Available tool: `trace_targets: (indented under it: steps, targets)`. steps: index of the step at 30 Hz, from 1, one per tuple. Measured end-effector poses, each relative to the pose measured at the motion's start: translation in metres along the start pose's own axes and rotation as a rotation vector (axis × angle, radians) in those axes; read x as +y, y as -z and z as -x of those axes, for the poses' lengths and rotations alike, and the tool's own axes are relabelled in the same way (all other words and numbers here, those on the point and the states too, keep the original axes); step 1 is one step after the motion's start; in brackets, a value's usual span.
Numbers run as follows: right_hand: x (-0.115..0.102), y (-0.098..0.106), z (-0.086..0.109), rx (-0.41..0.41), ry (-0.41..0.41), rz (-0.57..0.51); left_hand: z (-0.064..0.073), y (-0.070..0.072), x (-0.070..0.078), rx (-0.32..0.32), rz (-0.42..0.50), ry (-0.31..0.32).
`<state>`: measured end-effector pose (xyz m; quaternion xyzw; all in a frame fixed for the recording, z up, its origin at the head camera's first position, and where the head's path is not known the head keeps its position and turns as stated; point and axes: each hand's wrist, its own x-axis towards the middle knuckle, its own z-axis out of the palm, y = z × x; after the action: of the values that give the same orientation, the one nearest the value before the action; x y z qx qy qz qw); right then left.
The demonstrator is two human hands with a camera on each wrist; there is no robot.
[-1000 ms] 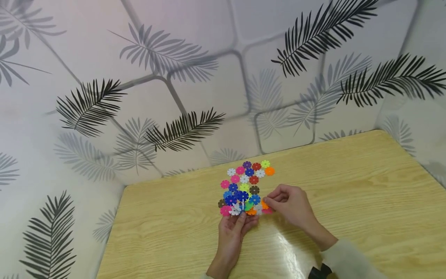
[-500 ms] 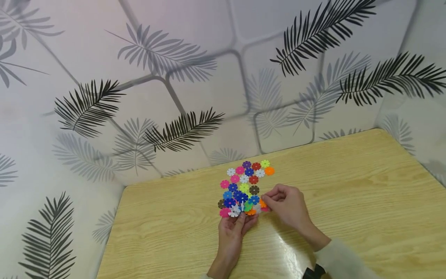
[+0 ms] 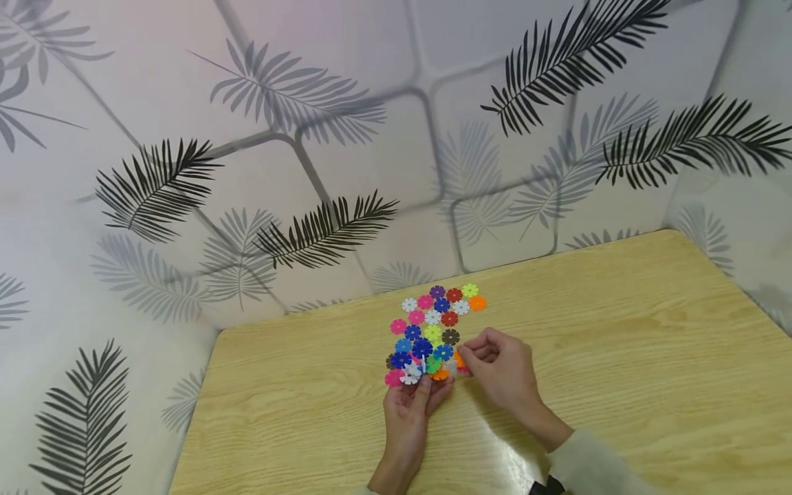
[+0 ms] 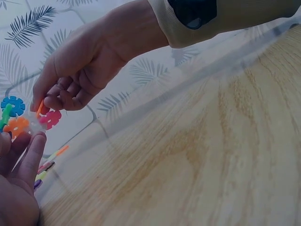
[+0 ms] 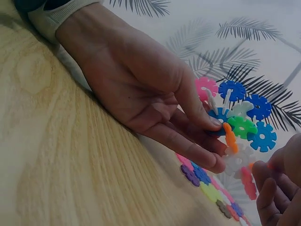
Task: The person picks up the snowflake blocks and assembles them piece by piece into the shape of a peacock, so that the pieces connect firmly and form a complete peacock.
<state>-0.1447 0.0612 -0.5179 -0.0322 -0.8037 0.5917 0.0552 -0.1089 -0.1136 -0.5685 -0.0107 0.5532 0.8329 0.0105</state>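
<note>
On a wood-grain table [image 3: 284, 412], a left hand [image 3: 405, 419] and a right hand [image 3: 504, 371] meet at an interlocked cluster of snowflake discs [image 5: 242, 127].
Loose flat discs [image 3: 442, 304] spread across the tabletop on the far side. The left hand grips the cluster's near edge between thumb and fingers, the cluster rising beyond its fingertips; at the right side, the right hand pinches an orange disc [image 4: 39, 108], though whether it is slotted in is hard to tell.
</note>
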Motion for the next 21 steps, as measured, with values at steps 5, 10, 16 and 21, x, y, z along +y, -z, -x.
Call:
trace_targets:
  steps: [5,10,16,21]
  targets:
    - [0.0034,-0.0009,0.0013,-0.013,-0.019,-0.094,0.0001,-0.0005,0.0007,0.007,-0.01,-0.011]
    - [0.0029,0.0038,0.0007,-0.021,-0.031,-0.11,0.0011,-0.0042,-0.0001,0.004,-0.06,-0.026]
    - [0.0011,0.0028,0.0025,-0.064,-0.037,-0.101,0.0023,-0.0066,-0.0014,0.061,-0.145,-0.001]
    - [0.0003,-0.0029,0.0053,-0.061,-0.015,-0.1,0.0029,-0.0068,-0.0028,0.109,-0.165,0.013]
